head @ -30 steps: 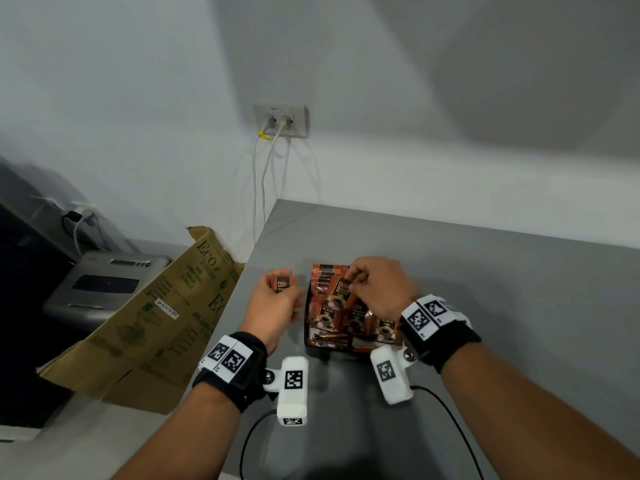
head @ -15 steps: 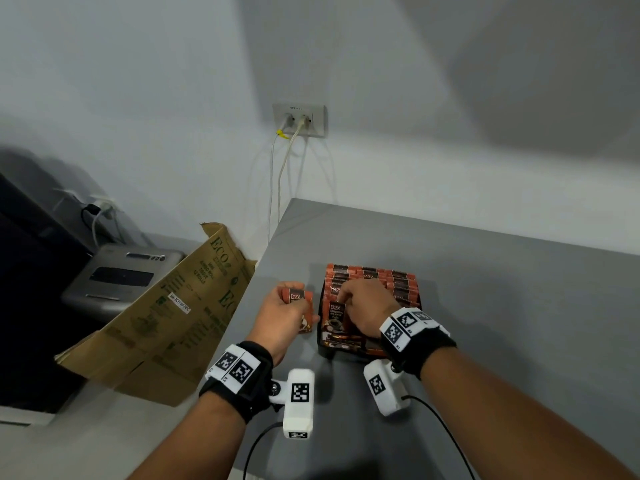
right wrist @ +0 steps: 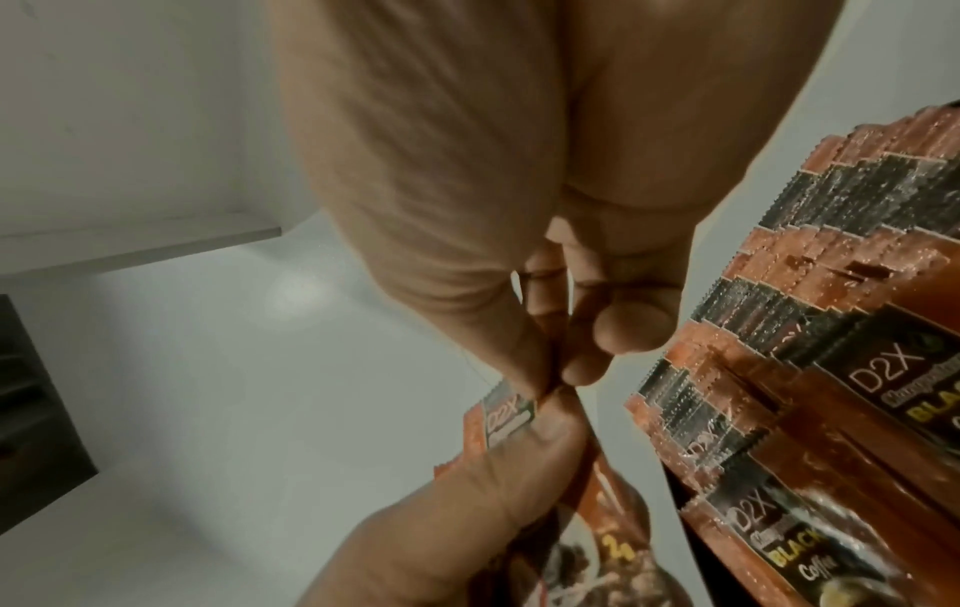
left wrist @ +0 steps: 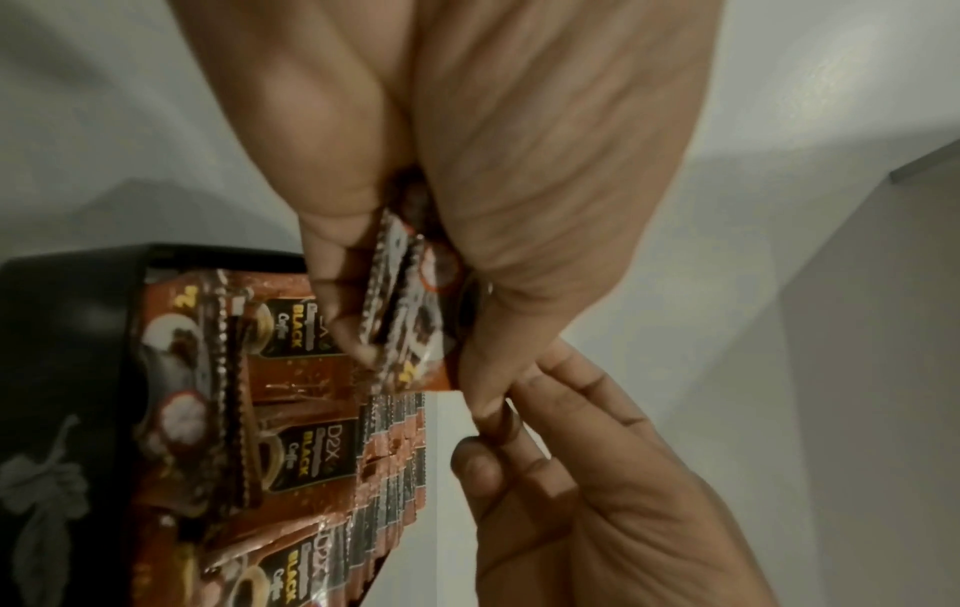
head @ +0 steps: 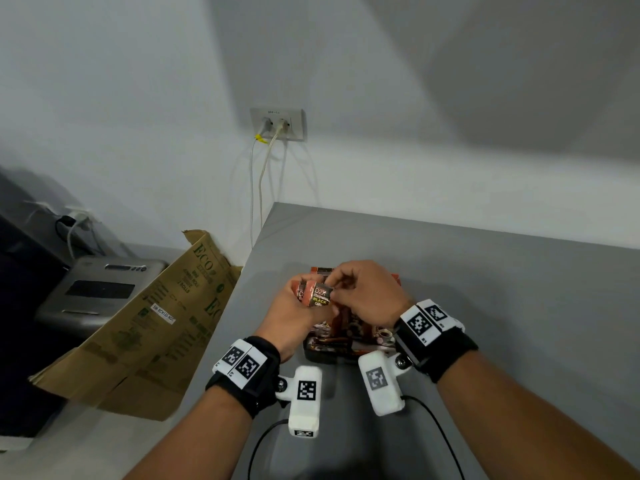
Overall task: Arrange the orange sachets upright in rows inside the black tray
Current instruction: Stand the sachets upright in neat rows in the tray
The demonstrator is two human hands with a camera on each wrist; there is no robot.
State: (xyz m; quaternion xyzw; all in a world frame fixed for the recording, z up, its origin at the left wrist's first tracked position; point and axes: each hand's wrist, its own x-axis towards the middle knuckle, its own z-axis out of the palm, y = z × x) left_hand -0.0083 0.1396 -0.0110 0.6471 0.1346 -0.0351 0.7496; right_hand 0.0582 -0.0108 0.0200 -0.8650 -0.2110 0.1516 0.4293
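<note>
My left hand (head: 298,308) holds a small bundle of orange sachets (head: 318,295) upright, just above the left side of the black tray (head: 320,356). My right hand (head: 335,288) meets it and pinches the top edge of the front sachet (right wrist: 503,404) between thumb and forefinger. Rows of orange sachets (right wrist: 769,369) stand upright and packed in the tray, with a few lying tilted at its near end (left wrist: 291,456). In the left wrist view the bundle (left wrist: 410,312) sits between my left thumb and fingers, beside the tray's black wall (left wrist: 67,328).
The tray stands near the left edge of a grey table (head: 485,306). A brown cardboard sheet (head: 145,327) leans off that edge, and a grey device (head: 100,292) lies beyond it. Cables hang from a wall socket (head: 278,124). Camera cords trail toward me.
My right hand has lifted off the sachets in the tray and come across to the bundle. My left hand has moved right with its sachets, over the tray's left side.
</note>
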